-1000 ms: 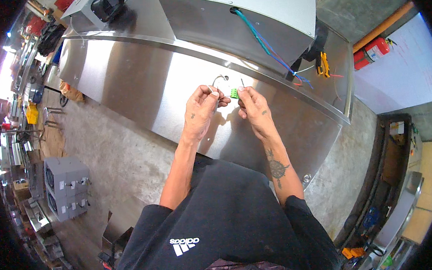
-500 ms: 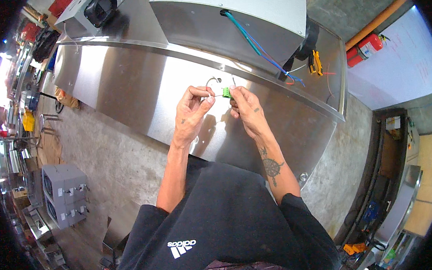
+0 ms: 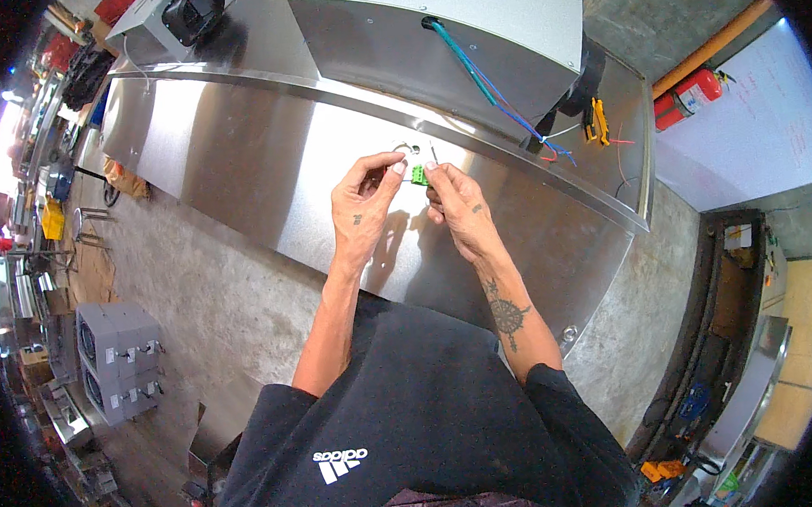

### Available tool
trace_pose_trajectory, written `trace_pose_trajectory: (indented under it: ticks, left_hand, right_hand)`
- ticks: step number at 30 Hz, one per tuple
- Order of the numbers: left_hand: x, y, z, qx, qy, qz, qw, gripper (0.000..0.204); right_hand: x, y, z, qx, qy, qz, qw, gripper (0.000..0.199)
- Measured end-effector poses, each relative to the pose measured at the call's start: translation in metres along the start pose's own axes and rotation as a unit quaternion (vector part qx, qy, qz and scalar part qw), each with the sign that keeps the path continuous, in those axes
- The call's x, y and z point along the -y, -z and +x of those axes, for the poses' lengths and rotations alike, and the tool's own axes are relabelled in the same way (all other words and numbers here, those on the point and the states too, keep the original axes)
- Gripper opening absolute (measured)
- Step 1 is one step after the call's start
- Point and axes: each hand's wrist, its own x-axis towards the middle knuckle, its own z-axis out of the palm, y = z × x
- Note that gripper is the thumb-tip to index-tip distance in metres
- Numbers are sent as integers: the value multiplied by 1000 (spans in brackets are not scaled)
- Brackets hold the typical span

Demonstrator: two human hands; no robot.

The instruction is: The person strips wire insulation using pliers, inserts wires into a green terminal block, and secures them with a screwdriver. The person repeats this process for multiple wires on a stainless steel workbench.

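Over a steel surface [image 3: 265, 183], the left hand [image 3: 360, 201], thumb and forefinger pinching what looks like a thin wire [image 3: 408, 180], is closing in on the green connector [image 3: 418, 176] pinched in the fingers of the right hand [image 3: 462, 212], drawing the work together.

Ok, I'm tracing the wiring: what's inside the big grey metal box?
Teal and blue wires come out of the box through a hole in its side; the interior itself is covered by metal, so I can't see it.
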Motion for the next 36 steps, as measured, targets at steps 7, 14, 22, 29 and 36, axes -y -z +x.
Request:
trace_pose_trajectory:
  ticks: [7, 14, 22, 29, 36]
  left_hand:
    - [8, 6, 3, 3, -115, 76, 990, 23]
    - [2, 10, 3, -27, -178, 213, 960, 18]
    - [-7, 8, 0, -21, -218, 261, 940, 17]
    - [-6, 8, -1, -35, -219, 255, 941, 15]
    - [-8, 7, -2, -39, -216, 261, 940, 14]
  right_hand:
    - [-4, -2, 1, 0, -9, 20, 1000, 28]
    - [-2, -8, 0, -30, -15, 73, 997, 28]
    - [-1, -11, -2, -42, -26, 112, 992, 28]
    - [-1, -11, -3, -39, -25, 128, 991, 27]
    - [-1, -11, -2, -33, -25, 132, 990, 28]
